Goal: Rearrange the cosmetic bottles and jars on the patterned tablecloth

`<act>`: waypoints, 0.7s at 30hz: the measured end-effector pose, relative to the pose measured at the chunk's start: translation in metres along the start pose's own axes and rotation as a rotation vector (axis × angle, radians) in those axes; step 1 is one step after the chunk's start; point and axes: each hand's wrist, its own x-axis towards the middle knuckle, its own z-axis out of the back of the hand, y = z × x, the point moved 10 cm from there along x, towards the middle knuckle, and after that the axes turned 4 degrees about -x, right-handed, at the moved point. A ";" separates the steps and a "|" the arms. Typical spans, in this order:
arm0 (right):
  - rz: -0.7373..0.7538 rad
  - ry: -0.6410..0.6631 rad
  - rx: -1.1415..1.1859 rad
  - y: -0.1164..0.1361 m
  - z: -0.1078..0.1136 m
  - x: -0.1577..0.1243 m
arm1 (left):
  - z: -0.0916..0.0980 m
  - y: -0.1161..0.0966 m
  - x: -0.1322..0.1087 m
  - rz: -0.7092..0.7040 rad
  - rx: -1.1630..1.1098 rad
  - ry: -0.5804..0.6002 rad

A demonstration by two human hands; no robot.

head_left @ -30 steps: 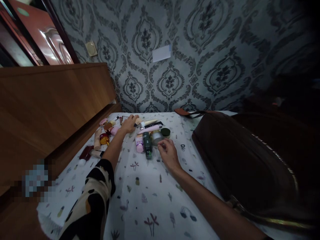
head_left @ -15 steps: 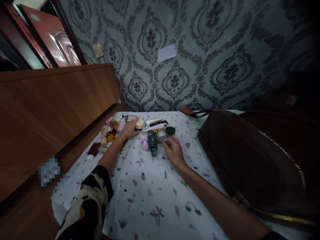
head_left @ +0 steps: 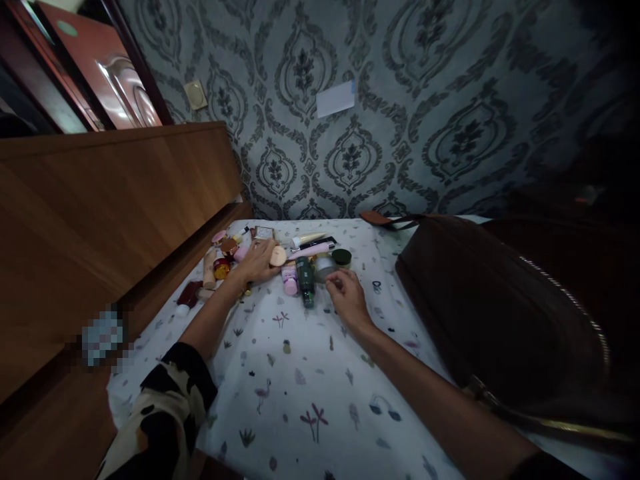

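Note:
My left hand (head_left: 257, 262) is closed round the side of a small jar with a round beige lid (head_left: 278, 255), whose top is tipped towards me. Its fingers are partly hidden behind the jar. My right hand (head_left: 347, 293) is curled in a pinch at the front edge of a frosted pale jar (head_left: 325, 267); whether anything is between the fingertips I cannot make out. Between my hands a dark green bottle (head_left: 305, 280) lies beside a pink-capped small bottle (head_left: 289, 279). Behind these lie a pink tube (head_left: 313, 250) and a cream tube (head_left: 309, 238). A dark green lid (head_left: 342, 257) is just beyond my right hand.
Several cosmetics crowd the left side, among them an amber jar (head_left: 221, 269), a beige tube (head_left: 209, 269) and a dark red bottle (head_left: 190, 295). A big dark brown bag (head_left: 470, 300) stands at right. A wooden board (head_left: 125, 200) borders the patterned cloth (head_left: 300, 373).
The beige-lidded jar has tipped in my left hand, so its lid faces me more. My right hand stays by the frosted jar. The view has shifted slightly.

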 end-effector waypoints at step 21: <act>0.003 0.002 -0.024 0.002 0.000 -0.001 | 0.019 -0.016 -0.074 0.151 -0.318 -0.315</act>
